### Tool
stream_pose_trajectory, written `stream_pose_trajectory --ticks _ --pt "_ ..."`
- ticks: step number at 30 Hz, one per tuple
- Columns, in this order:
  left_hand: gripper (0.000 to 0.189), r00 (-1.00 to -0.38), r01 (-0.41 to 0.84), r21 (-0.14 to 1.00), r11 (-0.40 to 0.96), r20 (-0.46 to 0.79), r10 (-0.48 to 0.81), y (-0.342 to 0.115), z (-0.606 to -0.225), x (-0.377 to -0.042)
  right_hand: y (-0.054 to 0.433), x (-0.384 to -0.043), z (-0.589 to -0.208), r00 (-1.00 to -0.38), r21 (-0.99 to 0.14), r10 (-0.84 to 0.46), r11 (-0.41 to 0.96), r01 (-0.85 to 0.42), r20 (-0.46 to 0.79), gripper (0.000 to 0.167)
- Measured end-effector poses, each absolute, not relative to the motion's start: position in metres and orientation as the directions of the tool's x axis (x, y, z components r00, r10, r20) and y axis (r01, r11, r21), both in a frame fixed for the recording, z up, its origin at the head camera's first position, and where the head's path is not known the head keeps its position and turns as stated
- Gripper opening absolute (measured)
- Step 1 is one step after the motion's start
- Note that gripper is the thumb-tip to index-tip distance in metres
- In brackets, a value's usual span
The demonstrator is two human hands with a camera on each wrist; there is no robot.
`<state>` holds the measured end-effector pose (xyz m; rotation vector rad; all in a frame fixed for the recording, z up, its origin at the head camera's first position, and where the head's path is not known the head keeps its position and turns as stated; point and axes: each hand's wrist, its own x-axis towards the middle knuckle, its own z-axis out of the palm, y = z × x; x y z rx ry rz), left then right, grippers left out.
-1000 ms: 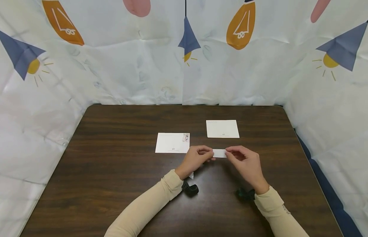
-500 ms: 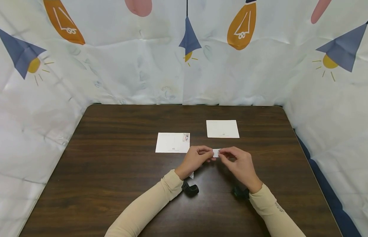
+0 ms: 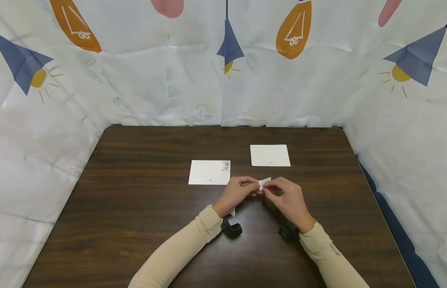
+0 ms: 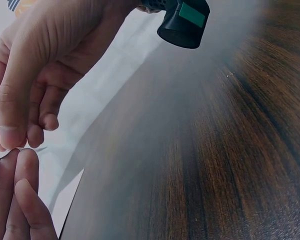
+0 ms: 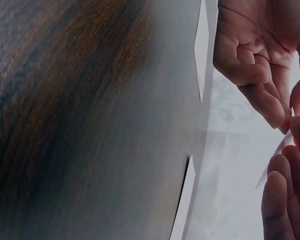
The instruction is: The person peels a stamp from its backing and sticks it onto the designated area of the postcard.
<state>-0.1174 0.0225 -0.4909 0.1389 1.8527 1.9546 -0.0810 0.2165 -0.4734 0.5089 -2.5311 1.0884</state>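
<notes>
With the white slip (image 3: 262, 184) as dial centre in the head view, a narrow lane of bare table (image 3: 327, 172) opens between 10 and 11 o'clock, bounded by the stamped card (image 3: 205, 173) just past 9 and the far card (image 3: 270, 155) just past 12. Left grip (image 3: 237, 193) and left sleeve (image 3: 180, 244) block 8; right grip (image 3: 289, 198) and right sleeve (image 3: 329, 256) block 4. The channel at 6 is narrowed by wrist cameras (image 3: 232, 229) at 7 and 5. Broad passage: 2 o'clock, ending at the fabric wall (image 3: 396, 160).
</notes>
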Motion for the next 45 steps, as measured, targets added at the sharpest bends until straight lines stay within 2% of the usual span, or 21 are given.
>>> stream_pose_trajectory --ticks 15,23,26,31,36,45 --pt "0.021 -0.897 -0.284 0.958 -0.040 -0.250 0.363 0.023 -0.491 -0.117 0.209 -0.081 -0.475 -0.881 -0.573 -0.176 0.701 -0.426 0.440 0.019" --pt "0.019 -0.899 -0.292 0.956 -0.032 -0.264 0.350 0.022 -0.490 -0.117 0.206 -0.082 -0.474 -0.881 -0.535 -0.176 0.737 -0.414 0.440 0.013" --pt "0.020 -0.903 -0.287 0.958 -0.015 -0.265 0.338 0.023 -0.490 -0.117 0.206 -0.082 -0.475 -0.849 -0.467 -0.228 0.753 -0.465 0.478 0.012" --pt "0.019 -0.911 -0.276 0.961 0.025 -0.270 0.312 0.024 -0.491 -0.117 0.205 -0.083 -0.476 -0.754 -0.278 -0.355 0.775 -0.568 0.553 0.014" --pt "0.018 -0.915 -0.269 0.961 0.067 -0.276 0.293 0.026 -0.490 -0.118 0.204 -0.085 -0.476 -0.683 -0.132 -0.453 0.772 -0.622 0.573 0.014" --pt "0.016 -0.929 -0.226 0.962 0.155 -0.261 0.262 0.028 -0.488 -0.118 0.200 -0.086 -0.478 -0.656 -0.035 -0.504 0.778 -0.627 0.561 0.014"
